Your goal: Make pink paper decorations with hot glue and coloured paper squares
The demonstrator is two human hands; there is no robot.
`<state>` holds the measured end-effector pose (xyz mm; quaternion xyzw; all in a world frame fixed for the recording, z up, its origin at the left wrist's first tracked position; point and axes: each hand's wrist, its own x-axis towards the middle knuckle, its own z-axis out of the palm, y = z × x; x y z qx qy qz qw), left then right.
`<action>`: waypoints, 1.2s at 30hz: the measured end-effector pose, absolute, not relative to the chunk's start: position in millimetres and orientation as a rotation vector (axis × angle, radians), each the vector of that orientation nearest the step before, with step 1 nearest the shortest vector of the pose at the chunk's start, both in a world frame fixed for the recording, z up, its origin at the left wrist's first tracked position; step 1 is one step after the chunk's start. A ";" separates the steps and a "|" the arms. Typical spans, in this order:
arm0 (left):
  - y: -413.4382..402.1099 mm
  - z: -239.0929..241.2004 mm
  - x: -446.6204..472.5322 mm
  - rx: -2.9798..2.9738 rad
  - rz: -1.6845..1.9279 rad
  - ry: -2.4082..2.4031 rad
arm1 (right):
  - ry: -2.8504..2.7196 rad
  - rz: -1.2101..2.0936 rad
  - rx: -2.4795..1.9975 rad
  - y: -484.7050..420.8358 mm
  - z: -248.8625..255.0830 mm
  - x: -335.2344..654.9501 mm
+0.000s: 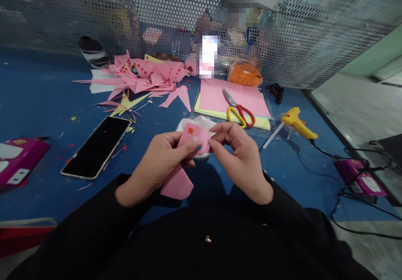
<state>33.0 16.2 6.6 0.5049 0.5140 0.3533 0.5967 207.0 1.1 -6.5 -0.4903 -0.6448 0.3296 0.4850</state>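
Apparently mid-fold, left hand (157, 165) and right hand (243, 163) both pinch the pink paper (192, 137) near the scissors (240, 111); creasing next probably needs aligned edges

No legible text. White labels on magenta box (19, 158), left of phone (96, 146): too blurred to read.
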 end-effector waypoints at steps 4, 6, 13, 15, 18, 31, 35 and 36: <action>16.5 5.7 32.2 1.177 0.800 1.204 | -1.565 0.804 -1.190 0.8 -7.8 206.6; 16.3 6.1 32.2 1.185 0.794 1.224 | -1.567 0.805 -1.194 0.7 -8.4 206.5; 16.3 4.8 32.1 1.161 0.822 1.180 | -1.536 0.824 -1.216 1.7 -7.0 206.9; 16.7 3.8 32.0 1.130 0.836 1.143 | -1.524 0.828 -1.218 2.2 -6.5 206.9; 16.9 3.9 31.8 1.140 0.827 1.148 | -1.522 0.832 -1.221 2.2 -6.9 206.5; 16.8 11.2 31.8 1.214 0.839 1.181 | -1.470 0.854 -1.202 5.2 -4.6 209.4; 18.9 11.9 27.6 1.237 0.903 1.221 | -1.359 0.816 -1.197 8.7 -3.1 209.8; 19.2 12.1 26.5 1.256 0.917 1.238 | -1.348 0.812 -1.196 9.9 -2.8 210.3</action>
